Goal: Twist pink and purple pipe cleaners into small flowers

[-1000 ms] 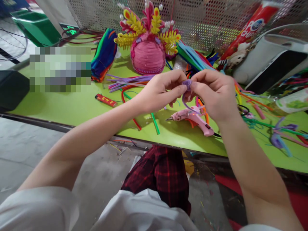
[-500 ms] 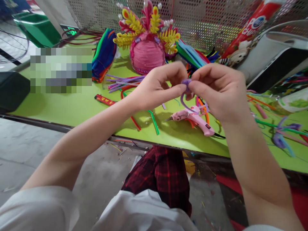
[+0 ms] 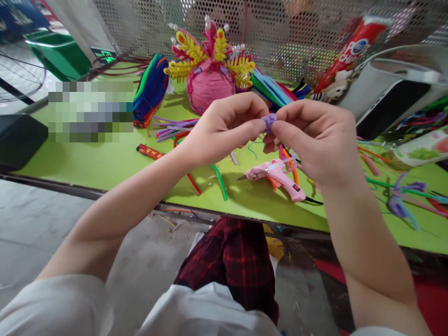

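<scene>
Bare green tabletop (image 3: 105,163) lay open left of the red lighter (image 3: 151,151), while the pink glue gun (image 3: 276,176), scattered pipe cleaners (image 3: 175,127) and pink headdress (image 3: 210,79) crowded the middle.

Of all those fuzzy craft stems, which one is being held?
The small coiled purple fuzzy stem, pinched between both hands' fingers above the table; the other stems lie loose on the green tabletop.

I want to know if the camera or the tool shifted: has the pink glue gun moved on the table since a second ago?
No. The glue gun lies in the same spot beside the green stem; both shifted in the picture together, so the camera moved.
</scene>
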A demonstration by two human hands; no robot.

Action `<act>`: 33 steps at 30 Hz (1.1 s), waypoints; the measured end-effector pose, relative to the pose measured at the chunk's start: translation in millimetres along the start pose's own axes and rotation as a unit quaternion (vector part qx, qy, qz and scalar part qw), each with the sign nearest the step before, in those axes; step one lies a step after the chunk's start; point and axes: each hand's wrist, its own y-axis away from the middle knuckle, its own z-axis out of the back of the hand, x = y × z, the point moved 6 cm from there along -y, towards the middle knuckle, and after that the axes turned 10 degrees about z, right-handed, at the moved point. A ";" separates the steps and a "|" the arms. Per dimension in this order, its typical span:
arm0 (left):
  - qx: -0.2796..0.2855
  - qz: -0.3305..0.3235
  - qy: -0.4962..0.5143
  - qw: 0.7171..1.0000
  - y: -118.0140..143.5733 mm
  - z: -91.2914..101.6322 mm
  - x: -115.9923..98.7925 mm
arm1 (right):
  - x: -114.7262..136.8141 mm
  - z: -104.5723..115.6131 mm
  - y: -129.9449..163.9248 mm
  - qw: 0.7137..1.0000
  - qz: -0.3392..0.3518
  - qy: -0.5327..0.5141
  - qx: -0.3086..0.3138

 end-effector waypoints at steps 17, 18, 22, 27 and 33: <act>0.066 0.069 0.084 0.992 -0.9 -10.0 19.4 | -4.0 3.4 -0.5 0.999 0.019 0.040 0.022; 0.049 0.062 0.069 0.994 -0.8 -8.8 18.6 | -6.3 2.9 -0.7 0.999 0.006 0.037 0.014; 0.055 0.095 0.041 0.993 -1.8 -7.7 19.8 | -5.1 2.6 -0.2 0.998 0.018 0.064 0.011; 0.096 0.136 0.061 0.984 -1.8 -6.8 23.4 | -6.5 3.5 3.0 0.995 0.037 0.088 0.034; 0.109 0.203 0.131 0.964 -1.1 -9.8 24.6 | 0.2 1.9 4.3 0.989 0.058 0.131 0.042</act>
